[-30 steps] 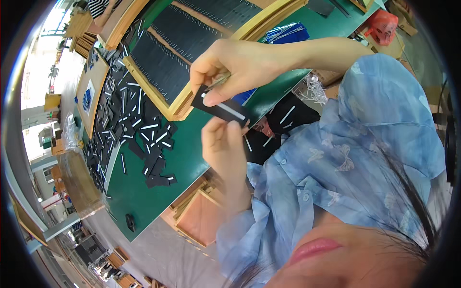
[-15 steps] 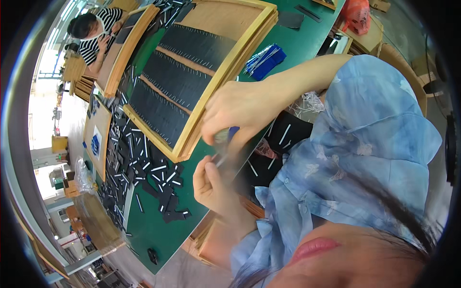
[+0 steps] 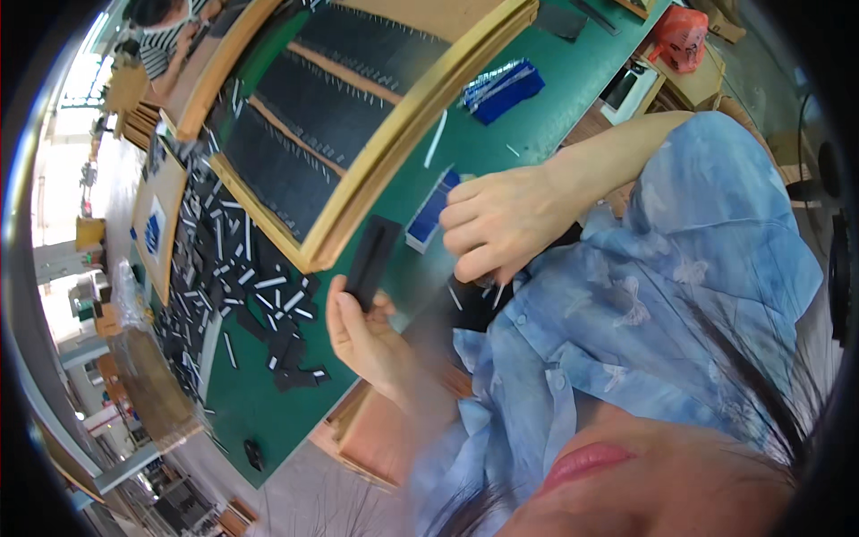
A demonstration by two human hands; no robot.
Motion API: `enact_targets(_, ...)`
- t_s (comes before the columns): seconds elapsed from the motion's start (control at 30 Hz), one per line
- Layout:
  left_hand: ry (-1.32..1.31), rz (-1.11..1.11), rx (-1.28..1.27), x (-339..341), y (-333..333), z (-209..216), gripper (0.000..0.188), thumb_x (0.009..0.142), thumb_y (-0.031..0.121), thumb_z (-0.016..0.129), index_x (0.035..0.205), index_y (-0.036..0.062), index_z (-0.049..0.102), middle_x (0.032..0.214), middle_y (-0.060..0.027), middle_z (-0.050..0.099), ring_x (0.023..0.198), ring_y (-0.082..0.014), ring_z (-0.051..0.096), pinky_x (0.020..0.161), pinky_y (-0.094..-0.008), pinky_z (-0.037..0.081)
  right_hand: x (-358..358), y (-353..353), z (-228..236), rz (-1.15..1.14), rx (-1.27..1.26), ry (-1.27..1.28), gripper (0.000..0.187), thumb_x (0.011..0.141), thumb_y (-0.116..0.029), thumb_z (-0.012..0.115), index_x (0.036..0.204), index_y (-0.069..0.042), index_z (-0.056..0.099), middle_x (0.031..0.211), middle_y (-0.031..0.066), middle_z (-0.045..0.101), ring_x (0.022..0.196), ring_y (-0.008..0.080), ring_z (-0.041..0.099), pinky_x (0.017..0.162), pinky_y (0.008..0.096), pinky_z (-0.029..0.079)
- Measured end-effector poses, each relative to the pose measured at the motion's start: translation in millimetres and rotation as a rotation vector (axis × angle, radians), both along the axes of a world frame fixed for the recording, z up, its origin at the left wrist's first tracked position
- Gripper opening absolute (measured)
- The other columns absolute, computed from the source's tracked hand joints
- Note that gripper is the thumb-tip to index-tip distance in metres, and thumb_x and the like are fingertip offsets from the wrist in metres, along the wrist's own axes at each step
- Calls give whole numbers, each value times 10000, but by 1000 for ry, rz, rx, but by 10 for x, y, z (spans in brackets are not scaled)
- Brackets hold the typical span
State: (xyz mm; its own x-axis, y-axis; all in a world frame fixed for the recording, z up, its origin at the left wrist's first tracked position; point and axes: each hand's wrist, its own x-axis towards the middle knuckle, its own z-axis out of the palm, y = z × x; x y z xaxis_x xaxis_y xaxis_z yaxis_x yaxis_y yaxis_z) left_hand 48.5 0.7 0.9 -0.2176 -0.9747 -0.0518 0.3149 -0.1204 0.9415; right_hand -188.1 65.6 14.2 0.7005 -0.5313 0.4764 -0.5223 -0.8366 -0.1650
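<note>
Left hand (image 3: 365, 333) pinching a flat black strip (image 3: 371, 259) by its lower end, thumb and fingers pressed on it, palm turned up. Long axis running up and slightly right from that grip, tip ending right beside the wooden frame (image 3: 376, 192) edge, over the green table (image 3: 268, 403). Right hand (image 3: 501, 224) sitting just to the right of the strip, a touch higher, not touching it, fingers curled under, knuckles up; can't tell what's tucked inside, if anything. Blue card (image 3: 431, 210) peeking out between strip and right hand. Loose pile of black pieces (image 3: 237, 295) lying off to the left, well apart from both hands.
</note>
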Motion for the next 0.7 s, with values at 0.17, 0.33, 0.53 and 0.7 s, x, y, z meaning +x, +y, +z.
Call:
enact_targets(0.17, -134, 278, -108, 54, 51, 20, 256, 938, 127, 529, 1106, -66, 548, 817, -136, 626, 625, -144, 568, 556, -223, 466, -385, -129, -298, -125, 403, -144, 192, 705, -118, 696, 887, -140, 637, 840, 32, 579, 728, 224, 586, 617, 345, 469)
enact_targets(0.33, -150, 296, -120, -2, 83, -50, 233, 927, 118, 542, 1082, -56, 554, 831, -140, 627, 638, -158, 575, 570, -232, 484, -566, -325, -441, -392, 434, -316, 225, 697, -170, 742, 910, -141, 673, 919, 11, 568, 831, 198, 606, 676, 313, 491)
enact_targets(0.53, -123, 303, -72, 38, 70, -111, 206, 912, 110, 551, 1045, -47, 563, 849, -139, 623, 646, -174, 580, 584, -244, 491, -557, -332, -444, -429, 417, -199, 305, 664, -185, 767, 945, -135, 660, 983, 10, 542, 836, 198, 600, 694, 317, 495)
enact_targets(0.7, -173, 295, -97, 34, 66, -143, 339, 939, 238, 491, 1071, -69, 551, 851, -154, 627, 650, -176, 600, 577, -244, 506, -516, -284, -365, -405, 278, -224, 308, 637, -138, 758, 908, -127, 612, 995, 14, 536, 782, 214, 597, 636, 321, 491)
